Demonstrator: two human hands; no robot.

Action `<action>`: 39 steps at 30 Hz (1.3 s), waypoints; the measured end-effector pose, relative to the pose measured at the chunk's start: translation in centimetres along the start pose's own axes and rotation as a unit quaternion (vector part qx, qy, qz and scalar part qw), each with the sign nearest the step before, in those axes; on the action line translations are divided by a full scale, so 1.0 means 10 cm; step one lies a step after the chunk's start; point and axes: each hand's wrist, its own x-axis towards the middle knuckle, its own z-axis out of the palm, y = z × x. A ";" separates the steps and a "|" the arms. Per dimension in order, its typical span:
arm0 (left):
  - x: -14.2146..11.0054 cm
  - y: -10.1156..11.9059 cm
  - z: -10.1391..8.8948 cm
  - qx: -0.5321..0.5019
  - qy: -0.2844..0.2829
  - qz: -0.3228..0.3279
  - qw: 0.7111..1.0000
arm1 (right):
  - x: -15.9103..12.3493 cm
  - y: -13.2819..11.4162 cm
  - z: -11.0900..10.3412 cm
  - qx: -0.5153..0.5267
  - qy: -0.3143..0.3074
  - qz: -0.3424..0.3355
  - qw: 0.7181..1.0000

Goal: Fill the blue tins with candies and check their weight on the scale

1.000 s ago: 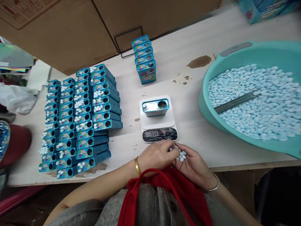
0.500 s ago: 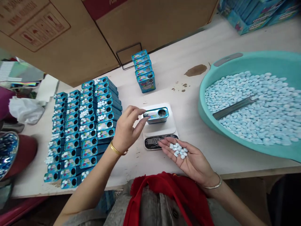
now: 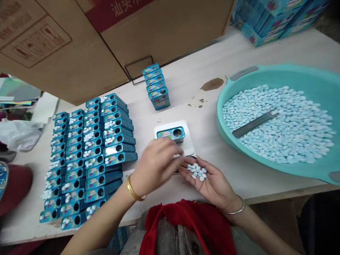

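Observation:
My right hand (image 3: 212, 184) lies palm up, fingers a little curled, with a small heap of pale blue oval candies (image 3: 197, 171) on it. Blurred by motion, my left hand (image 3: 159, 163) hangs over the front of a white digital scale (image 3: 188, 140), its fingers near the candies; whether they hold anything I cannot make out. A blue candy tin (image 3: 170, 134) stands on the scale with a dark round opening in its top. My hands hide most of the scale's display.
Rows of blue tins (image 3: 97, 182) fill the left, many with candies on top. Several more tins (image 3: 159, 99) stand behind the scale. At right, a turquoise basin (image 3: 223, 124) holds candies and a grey scoop (image 3: 252, 124). Cardboard boxes (image 3: 164, 32) line the back; a red container (image 3: 18, 184) is far left.
My left hand has left the tin on the scale and moved down towards my right palm. My right hand still carries the candies. The whole view has shifted slightly.

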 end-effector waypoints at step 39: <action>-1.11 -0.31 -0.28 0.375 -0.015 -0.170 0.911 | -0.13 0.14 0.00 -0.032 0.091 0.007 0.995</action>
